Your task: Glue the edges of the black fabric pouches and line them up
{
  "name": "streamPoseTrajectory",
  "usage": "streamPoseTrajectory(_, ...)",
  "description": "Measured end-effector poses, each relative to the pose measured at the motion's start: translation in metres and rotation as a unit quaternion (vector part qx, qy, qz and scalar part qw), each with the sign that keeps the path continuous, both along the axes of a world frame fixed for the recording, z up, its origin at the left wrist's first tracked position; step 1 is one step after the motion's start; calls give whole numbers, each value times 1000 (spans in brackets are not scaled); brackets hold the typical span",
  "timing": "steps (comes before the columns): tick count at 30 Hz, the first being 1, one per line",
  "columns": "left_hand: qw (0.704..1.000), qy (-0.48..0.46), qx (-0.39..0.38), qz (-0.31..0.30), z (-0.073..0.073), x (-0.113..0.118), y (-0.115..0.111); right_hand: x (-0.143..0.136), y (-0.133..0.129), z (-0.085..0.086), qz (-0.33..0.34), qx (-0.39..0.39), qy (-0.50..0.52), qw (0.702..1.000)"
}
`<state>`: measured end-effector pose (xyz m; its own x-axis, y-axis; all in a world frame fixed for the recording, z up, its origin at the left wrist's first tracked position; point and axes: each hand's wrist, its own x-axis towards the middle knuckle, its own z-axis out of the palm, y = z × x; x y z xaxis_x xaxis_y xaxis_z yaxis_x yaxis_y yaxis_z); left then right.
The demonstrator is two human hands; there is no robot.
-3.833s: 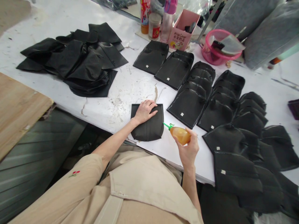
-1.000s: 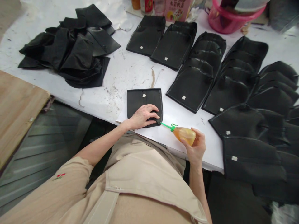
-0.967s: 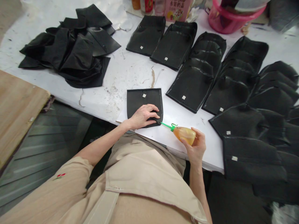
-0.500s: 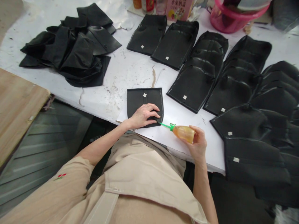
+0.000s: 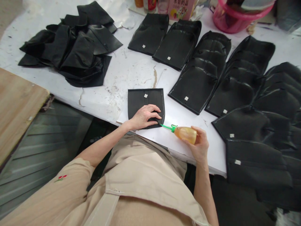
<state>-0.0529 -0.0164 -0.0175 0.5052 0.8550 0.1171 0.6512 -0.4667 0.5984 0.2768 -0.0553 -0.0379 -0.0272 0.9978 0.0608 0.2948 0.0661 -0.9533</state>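
A black leather-like panel (image 5: 137, 103) with a small white square tag lies flat at the table's front edge. My left hand (image 5: 146, 116) rests on its lower part, fingers spread and pressing it down. In my right hand (image 5: 199, 142) is a glue bottle (image 5: 185, 134) with amber liquid and a thin green nozzle. The bottle is tilted nearly level. Its nozzle tip touches or almost touches the panel's lower right edge, close to my left fingertips; exact contact is too small to tell.
Rows of overlapping black panels (image 5: 195, 83) with white tags cover the right side. A loose heap of black pieces (image 5: 77, 50) lies at the back left. A pink basket (image 5: 231, 23) and a pink box (image 5: 180, 11) stand at the back. A wooden board (image 5: 18, 106) is at left.
The glue bottle and my right hand have shifted very slightly to the right. My left hand and the panel stay in place.
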Motion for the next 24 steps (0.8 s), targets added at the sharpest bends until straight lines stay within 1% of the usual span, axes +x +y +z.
streamPoseTrajectory(3,1000,5,12,5,-1,1,-2,6,-3,4,-21,-13,20,1000)
streamPoseTrajectory(6,1000,19,11,20,2,7,-3,8,-8,8,-66,-30,69,995)
streamPoseTrajectory(9,998,41,5,56,8,18,-2,9,-14,9,-120,-46,131,983)
streamPoseTrajectory(11,995,55,1,84,11,27,1,9,-19,10,-150,-38,151,976)
streamPoseTrajectory(14,991,48,-10,127,11,38,6,6,-29,13,-187,-9,116,975)
streamPoseTrajectory(18,983,11,-37,178,8,48,11,-2,-41,16,-202,14,50,978)
streamPoseTrajectory(21,980,18,-46,193,7,51,14,-10,-43,16,-200,33,32,979)
streamPoseTrajectory(24,981,35,-41,188,8,52,14,-17,-40,13,-184,56,22,981)
